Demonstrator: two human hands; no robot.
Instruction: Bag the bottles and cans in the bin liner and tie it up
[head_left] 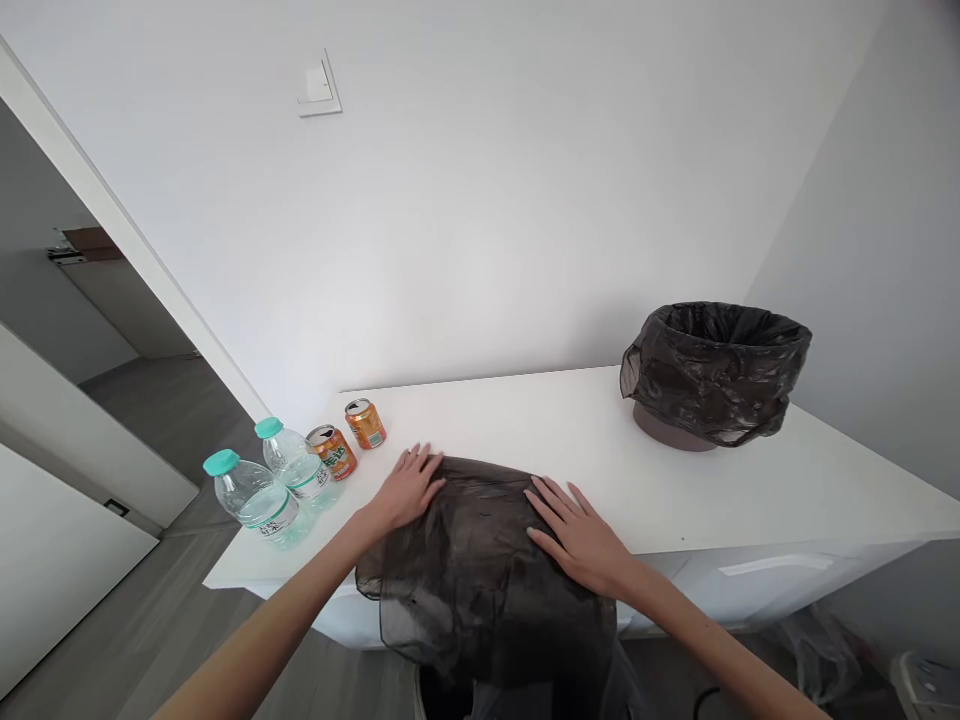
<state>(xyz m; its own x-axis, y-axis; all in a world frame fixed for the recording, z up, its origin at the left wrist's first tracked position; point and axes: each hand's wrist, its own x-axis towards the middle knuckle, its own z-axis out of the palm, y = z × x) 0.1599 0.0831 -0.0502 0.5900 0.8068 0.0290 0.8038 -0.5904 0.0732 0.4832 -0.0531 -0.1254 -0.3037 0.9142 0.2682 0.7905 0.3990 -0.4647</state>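
A thin black plastic garbage bag (487, 570) lies flat over the front edge of the white tabletop, its lower part hanging down towards me. My left hand (411, 488) rests on its upper left corner with the fingers stretched out. On the bag's right side lies my right hand (574, 535), palm down and fingers spread. Closest to my left hand are two orange drink cans (365, 424), both opened at the top. Beside them stand two clear plastic bottles (259, 500) with teal caps.
At the right end of the white table (480, 410) stands a trash bin (671, 428) lined with a black bag folded over its rim. A wall is behind, with a light switch (320, 88). A doorway opens on the left. Clear plastic (817, 650) lies low at the right.
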